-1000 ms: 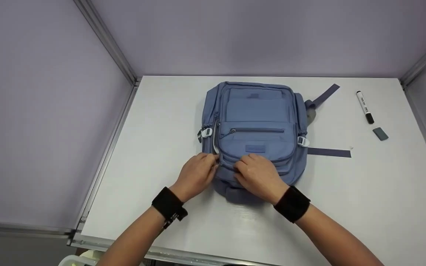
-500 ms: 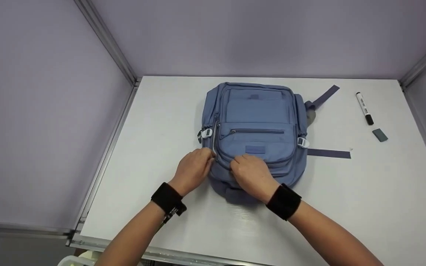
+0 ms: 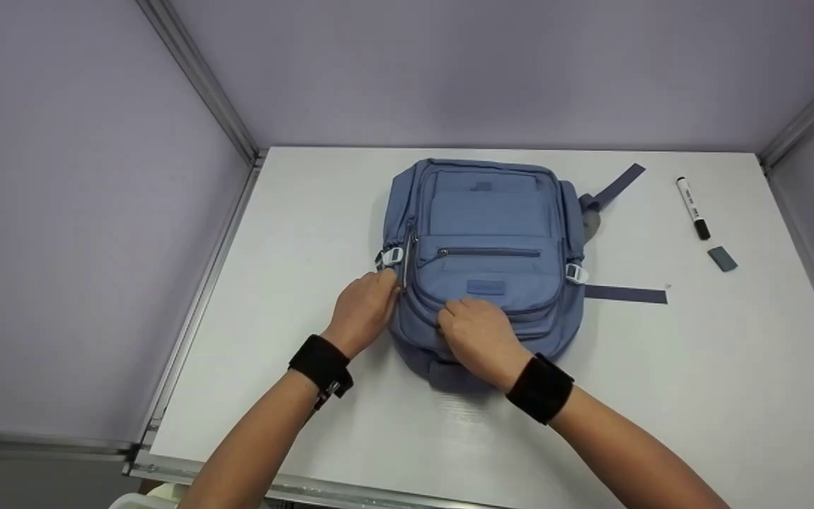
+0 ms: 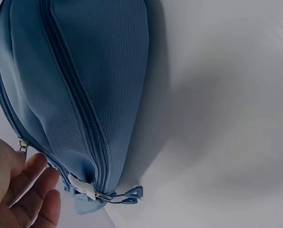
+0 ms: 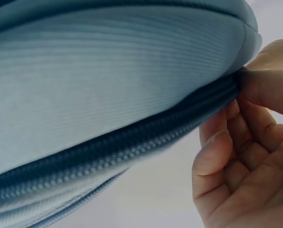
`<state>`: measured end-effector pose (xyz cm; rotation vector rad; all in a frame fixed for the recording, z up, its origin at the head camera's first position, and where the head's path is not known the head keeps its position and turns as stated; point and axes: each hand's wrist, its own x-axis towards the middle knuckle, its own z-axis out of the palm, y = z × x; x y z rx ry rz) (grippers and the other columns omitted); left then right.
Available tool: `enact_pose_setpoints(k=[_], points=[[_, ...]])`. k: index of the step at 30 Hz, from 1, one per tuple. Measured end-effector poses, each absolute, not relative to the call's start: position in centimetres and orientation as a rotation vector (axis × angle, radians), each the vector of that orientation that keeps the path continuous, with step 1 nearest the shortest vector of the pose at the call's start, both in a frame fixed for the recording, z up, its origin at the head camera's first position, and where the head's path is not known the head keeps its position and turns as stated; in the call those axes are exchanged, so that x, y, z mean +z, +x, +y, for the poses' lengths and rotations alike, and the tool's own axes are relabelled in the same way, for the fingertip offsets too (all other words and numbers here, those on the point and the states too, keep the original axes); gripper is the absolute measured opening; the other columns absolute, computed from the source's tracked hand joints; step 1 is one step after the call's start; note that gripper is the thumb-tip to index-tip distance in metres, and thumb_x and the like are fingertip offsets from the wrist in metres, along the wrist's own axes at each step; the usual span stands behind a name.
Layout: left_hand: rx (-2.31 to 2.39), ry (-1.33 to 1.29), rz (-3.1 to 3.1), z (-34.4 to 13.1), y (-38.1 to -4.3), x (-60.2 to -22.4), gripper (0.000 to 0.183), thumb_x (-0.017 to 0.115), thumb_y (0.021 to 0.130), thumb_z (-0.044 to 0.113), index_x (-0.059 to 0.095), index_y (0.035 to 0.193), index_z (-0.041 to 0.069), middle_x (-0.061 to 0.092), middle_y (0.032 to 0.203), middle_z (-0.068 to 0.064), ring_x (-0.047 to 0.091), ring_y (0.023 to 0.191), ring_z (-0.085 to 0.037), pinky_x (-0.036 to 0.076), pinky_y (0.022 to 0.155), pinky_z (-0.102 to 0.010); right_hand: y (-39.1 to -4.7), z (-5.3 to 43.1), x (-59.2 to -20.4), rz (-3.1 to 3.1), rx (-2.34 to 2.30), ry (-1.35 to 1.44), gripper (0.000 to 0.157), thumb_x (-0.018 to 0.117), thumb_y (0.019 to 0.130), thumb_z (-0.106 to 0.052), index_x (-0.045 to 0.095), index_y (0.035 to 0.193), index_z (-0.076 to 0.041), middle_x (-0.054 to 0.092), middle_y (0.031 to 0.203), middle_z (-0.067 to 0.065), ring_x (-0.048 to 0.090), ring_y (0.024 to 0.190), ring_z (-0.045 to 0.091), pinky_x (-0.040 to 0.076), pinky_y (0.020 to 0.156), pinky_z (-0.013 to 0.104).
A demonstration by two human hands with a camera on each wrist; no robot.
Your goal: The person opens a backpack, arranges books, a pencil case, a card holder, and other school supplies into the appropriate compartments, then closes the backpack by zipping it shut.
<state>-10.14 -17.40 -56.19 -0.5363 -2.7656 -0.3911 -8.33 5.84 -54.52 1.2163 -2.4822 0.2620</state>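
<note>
Both hands pinch the backpack (blue)

White table with backpack (marker, block)

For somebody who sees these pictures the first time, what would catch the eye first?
Probably the blue backpack, lying on the white table. Next, the left hand at its left edge and the right hand pinching its lower front. Farther right, a marker lies near a grey block.
</note>
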Motion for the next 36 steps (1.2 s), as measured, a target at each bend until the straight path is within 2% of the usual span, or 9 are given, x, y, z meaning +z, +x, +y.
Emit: enact_pose_setpoints(k=[4,9,13,17,25,31,36], points=[[-0.398,-0.547,-2.779,-17.5,-10.3,-56.1,0.018,0.058,0.105,0.017,0.05,0.092,0.008,0.059,0.073,-0.009,0.058,0.063,-0.028,0.046,0.056,-0.042,-8.3,5.8,-54.5,-2.473,0.262,1.215,0.014,0.069,0.095,-0.01,0.064,0.082,-0.008,0.06,0.079,0.005,0.06,0.07,0.024,0.051,0.059,0.038],[-0.482,-0.569,-2.781,-17.7,-10.2,-56.0,0.016,0.063,0.103,0.017,0.054,0.094,0.007,0.065,0.076,-0.008,0.061,0.065,-0.025,0.049,0.059,-0.039,-8.3,5.8,-54.5,-2.473,0.265,1.209,0.014,0.071,0.093,-0.01,0.066,0.081,-0.008,0.061,0.078,0.005,0.06,0.069,0.024,0.051,0.058,0.037],[-0.501,-0.601,-2.775,-17.9,-10.1,-55.9,0.007,0.065,0.102,0.014,0.068,0.102,0.008,0.072,0.089,-0.007,0.069,0.08,-0.025,0.055,0.072,-0.038,-8.4,5.6,-54.6,-2.462,0.285,1.186,0.014,0.071,0.092,-0.01,0.066,0.08,-0.007,0.061,0.077,0.006,0.06,0.068,0.024,0.051,0.056,0.038],[-0.513,-0.617,-2.794,-17.9,-10.0,-55.8,0.013,0.067,0.099,0.01,0.075,0.109,0.008,0.075,0.1,-0.007,0.071,0.091,-0.025,0.056,0.082,-0.038,-8.6,5.1,-54.7,-2.457,0.286,1.191,0.012,0.069,0.092,-0.01,0.066,0.081,-0.007,0.06,0.079,0.006,0.06,0.07,0.024,0.052,0.057,0.038],[-0.526,-0.586,-2.814,-17.8,-10.1,-55.8,0.007,0.072,0.095,0.01,0.075,0.101,0.008,0.072,0.095,-0.007,0.069,0.087,-0.025,0.055,0.079,-0.037,-8.8,3.9,-54.6,-2.454,0.221,1.234,0.014,0.074,0.092,-0.013,0.069,0.08,-0.007,0.06,0.078,0.007,0.059,0.068,0.024,0.052,0.055,0.037],[-0.505,-0.55,-2.816,-17.5,-10.9,-55.2,0.006,0.071,0.097,0.011,0.074,0.099,0.007,0.071,0.093,-0.007,0.069,0.085,-0.024,0.055,0.077,-0.037,-8.6,3.7,-54.5,-2.43,0.22,1.205,0.016,0.074,0.085,-0.001,0.066,0.073,-0.008,0.059,0.074,0.006,0.059,0.063,0.023,0.05,0.048,0.036],[-0.475,-0.529,-2.808,-17.7,-11.9,-54.9,0.007,0.071,0.097,0.012,0.075,0.1,0.007,0.072,0.093,-0.007,0.069,0.084,-0.025,0.055,0.075,-0.038,-8.5,3.5,-54.4,-2.411,0.231,1.196,0.018,0.072,0.083,0.001,0.063,0.071,-0.008,0.058,0.073,0.006,0.059,0.062,0.022,0.049,0.046,0.036]])
